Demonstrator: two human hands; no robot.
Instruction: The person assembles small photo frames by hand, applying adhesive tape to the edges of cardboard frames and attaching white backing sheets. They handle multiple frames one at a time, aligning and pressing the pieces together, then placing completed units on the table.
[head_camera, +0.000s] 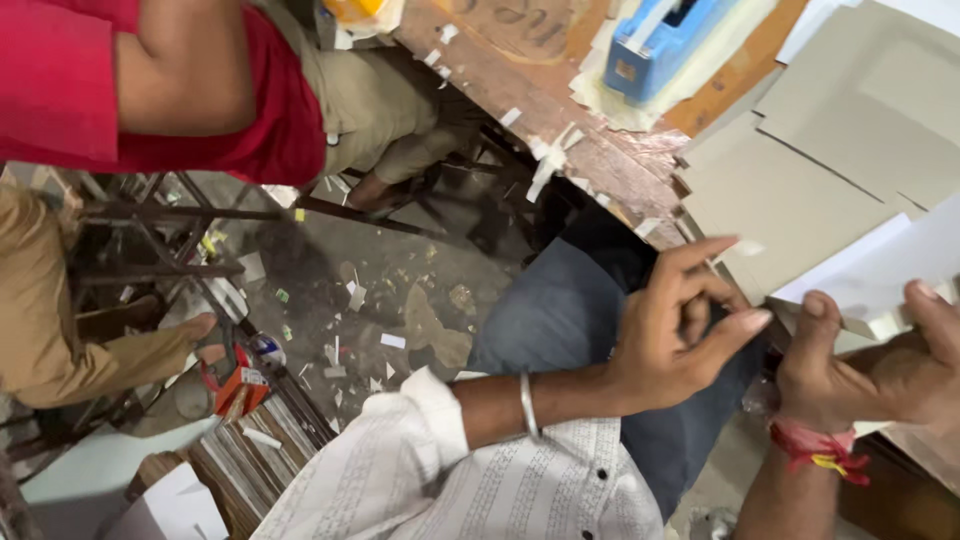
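Paper scraps litter the grey floor (400, 290) under a worn workbench (560, 120)

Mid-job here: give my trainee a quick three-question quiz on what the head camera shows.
1. True or false: the left hand is holding the blue tape dispenser.
2. What does the right hand grip? A) white sheet B) scissors C) a cup
3. What is worn on the left wrist?

Key:
1. False; the dispenser sits apart on the table.
2. A
3. A metal bangle.
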